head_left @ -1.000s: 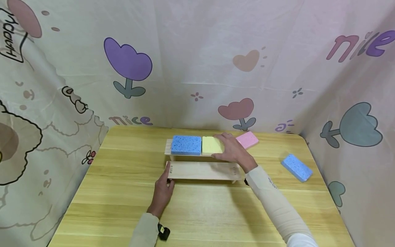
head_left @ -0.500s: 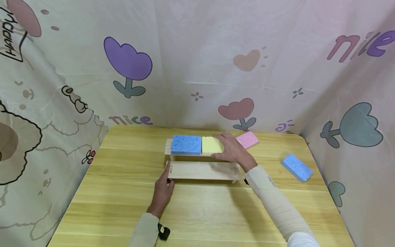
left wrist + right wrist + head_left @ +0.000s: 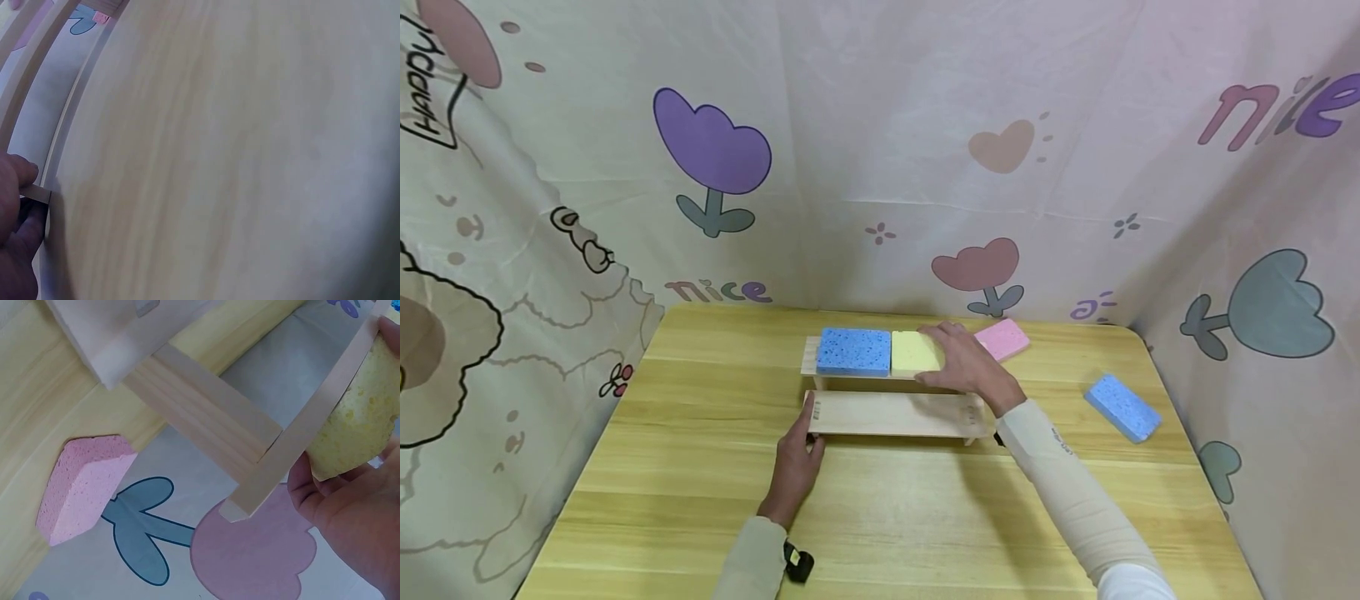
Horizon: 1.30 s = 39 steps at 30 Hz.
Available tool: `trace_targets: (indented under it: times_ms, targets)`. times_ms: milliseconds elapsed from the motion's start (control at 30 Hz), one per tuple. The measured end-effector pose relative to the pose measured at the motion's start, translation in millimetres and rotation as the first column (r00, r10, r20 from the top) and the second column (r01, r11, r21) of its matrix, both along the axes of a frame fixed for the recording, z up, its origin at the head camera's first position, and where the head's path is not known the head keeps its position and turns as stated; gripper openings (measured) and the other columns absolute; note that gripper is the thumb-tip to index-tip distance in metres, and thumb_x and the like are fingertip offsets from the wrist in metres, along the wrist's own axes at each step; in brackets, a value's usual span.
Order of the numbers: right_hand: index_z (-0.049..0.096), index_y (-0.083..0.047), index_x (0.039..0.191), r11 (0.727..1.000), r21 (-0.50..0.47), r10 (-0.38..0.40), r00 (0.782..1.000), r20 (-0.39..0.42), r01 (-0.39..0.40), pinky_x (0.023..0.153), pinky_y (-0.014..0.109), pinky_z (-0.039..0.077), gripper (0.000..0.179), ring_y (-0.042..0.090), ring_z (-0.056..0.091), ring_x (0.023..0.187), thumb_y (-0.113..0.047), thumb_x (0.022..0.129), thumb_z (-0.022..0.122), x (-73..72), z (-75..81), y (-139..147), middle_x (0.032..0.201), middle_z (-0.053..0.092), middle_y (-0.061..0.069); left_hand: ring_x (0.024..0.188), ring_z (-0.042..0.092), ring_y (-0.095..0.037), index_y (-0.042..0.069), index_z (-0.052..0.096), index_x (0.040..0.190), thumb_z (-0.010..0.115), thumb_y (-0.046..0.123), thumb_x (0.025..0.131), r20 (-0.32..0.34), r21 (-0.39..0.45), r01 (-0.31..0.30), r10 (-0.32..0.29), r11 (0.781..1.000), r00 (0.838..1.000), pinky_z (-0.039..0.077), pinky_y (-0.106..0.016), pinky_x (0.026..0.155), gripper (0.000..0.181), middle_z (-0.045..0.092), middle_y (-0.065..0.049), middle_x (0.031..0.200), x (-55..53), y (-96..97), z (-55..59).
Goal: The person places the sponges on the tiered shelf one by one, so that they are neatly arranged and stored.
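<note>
A two-tier wooden shelf stands on the table. My left hand grips the left end of its lower tier; in the left wrist view, the thumb and a finger pinch a wooden edge. On the upper tier lies a speckled blue sponge, with a yellow sponge close against its right side. My right hand holds the yellow sponge from its right end, covering part of it. In the right wrist view, the yellow sponge rests along the upper board, fingers around its end.
A pink sponge lies on the table behind and right of the shelf. Farther right is a second blue sponge. The wooden table meets a printed cloth backdrop at the back and sides.
</note>
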State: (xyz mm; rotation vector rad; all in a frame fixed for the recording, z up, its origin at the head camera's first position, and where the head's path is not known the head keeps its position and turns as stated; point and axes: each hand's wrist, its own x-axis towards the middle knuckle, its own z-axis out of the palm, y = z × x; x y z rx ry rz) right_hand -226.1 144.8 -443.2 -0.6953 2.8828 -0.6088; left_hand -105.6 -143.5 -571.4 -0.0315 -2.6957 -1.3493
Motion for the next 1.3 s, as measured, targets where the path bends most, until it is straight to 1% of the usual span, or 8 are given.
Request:
trace_targets:
  times_ms: [133, 367, 600, 700, 867, 1033, 1167, 1300]
  targets:
    - [0.045, -0.016, 0.141, 1.0, -0.005, 0.003, 1.0, 0.012, -0.003, 0.103, 0.049, 0.044, 0.082, 0.032, 0.043, 0.129, -0.045, 0.071, 0.078, -0.3, -0.2, 1, 0.14, 0.048, 0.012, 0.125, 0.051, -0.029, 0.016, 0.022, 0.152, 0.06, -0.009, 0.085, -0.005, 0.0, 0.001, -0.001, 1.0, 1.0, 0.053, -0.04, 0.092, 0.081, 0.044, -0.02, 0.144, -0.2, 0.7, -0.8]
    - [0.044, -0.017, 0.141, 1.0, -0.003, 0.01, 1.0, 0.021, -0.01, 0.104, 0.049, 0.043, 0.082, 0.032, 0.042, 0.13, -0.045, 0.072, 0.078, 0.3, 0.0, 5, 0.142, 0.047, 0.011, 0.12, 0.055, -0.029, 0.016, 0.024, 0.152, 0.06, -0.009, 0.085, -0.023, 0.004, -0.005, 0.005, 1.0, 1.0, 0.055, -0.04, 0.088, 0.08, 0.047, -0.021, 0.142, 0.1, 1.7, -1.6]
    - [0.043, -0.017, 0.142, 1.0, -0.011, 0.006, 1.0, 0.027, -0.006, 0.103, 0.05, 0.043, 0.084, 0.033, 0.042, 0.13, -0.044, 0.072, 0.079, 2.0, 2.7, 4, 0.142, 0.046, 0.012, 0.122, 0.053, -0.031, 0.016, 0.023, 0.152, 0.06, -0.008, 0.085, -0.015, -0.007, 0.003, -0.003, 1.0, 1.0, 0.054, -0.041, 0.09, 0.08, 0.045, -0.021, 0.143, 0.0, 2.5, 0.0]
    - [0.04, -0.018, 0.144, 1.0, -0.013, 0.009, 0.999, 0.041, -0.009, 0.105, 0.052, 0.041, 0.087, 0.034, 0.039, 0.132, -0.049, 0.071, 0.078, 2.3, 4.3, 3, 0.144, 0.043, 0.013, 0.123, 0.053, -0.031, 0.017, 0.022, 0.152, 0.06, -0.008, 0.085, -0.01, -0.007, 0.003, -0.003, 1.0, 1.0, 0.054, -0.041, 0.09, 0.081, 0.045, -0.021, 0.143, -0.2, 2.4, 0.5]
    - [0.038, -0.019, 0.145, 1.0, -0.008, 0.001, 0.998, 0.058, -0.001, 0.109, 0.052, 0.037, 0.087, 0.034, 0.034, 0.136, -0.061, 0.075, 0.069, 1.5, 7.3, 4, 0.148, 0.039, 0.012, 0.12, 0.055, -0.031, 0.015, 0.023, 0.152, 0.06, -0.008, 0.085, -0.016, -0.011, 0.001, -0.001, 1.0, 1.0, 0.054, -0.041, 0.089, 0.08, 0.045, -0.021, 0.143, -0.3, 1.7, 0.1]
    - [0.041, -0.016, 0.143, 0.999, -0.035, -0.018, 0.998, 0.062, 0.021, 0.11, 0.05, 0.035, 0.082, 0.033, 0.033, 0.138, -0.064, 0.08, 0.06, -1.0, 9.7, 10, 0.148, 0.039, 0.012, 0.119, 0.055, -0.032, 0.017, 0.022, 0.152, 0.06, -0.008, 0.085, -0.003, -0.004, -0.01, 0.01, 1.0, 1.0, 0.054, -0.042, 0.088, 0.081, 0.044, -0.021, 0.144, 0.9, 1.3, -0.6]
    - [0.042, -0.014, 0.143, 0.998, -0.053, -0.036, 0.997, 0.064, 0.039, 0.111, 0.048, 0.035, 0.08, 0.031, 0.036, 0.136, -0.065, 0.083, 0.055, -3.9, 12.2, 18, 0.147, 0.04, 0.011, 0.121, 0.054, -0.032, 0.02, 0.021, 0.153, 0.06, -0.008, 0.085, -0.01, -0.005, -0.015, 0.015, 1.0, 1.0, 0.054, -0.043, 0.09, 0.083, 0.044, -0.021, 0.143, 1.3, 0.9, -0.8]
    - [0.042, -0.013, 0.142, 0.998, -0.045, -0.051, 0.998, 0.049, 0.053, 0.11, 0.051, 0.035, 0.078, 0.033, 0.037, 0.135, -0.066, 0.085, 0.051, -5.3, 18.1, 27, 0.145, 0.043, 0.012, 0.117, 0.057, -0.03, 0.02, 0.021, 0.153, 0.059, -0.008, 0.085, -0.023, -0.01, -0.014, 0.013, 1.0, 1.0, 0.055, -0.041, 0.087, 0.083, 0.045, -0.02, 0.143, 1.0, 1.0, -1.3]
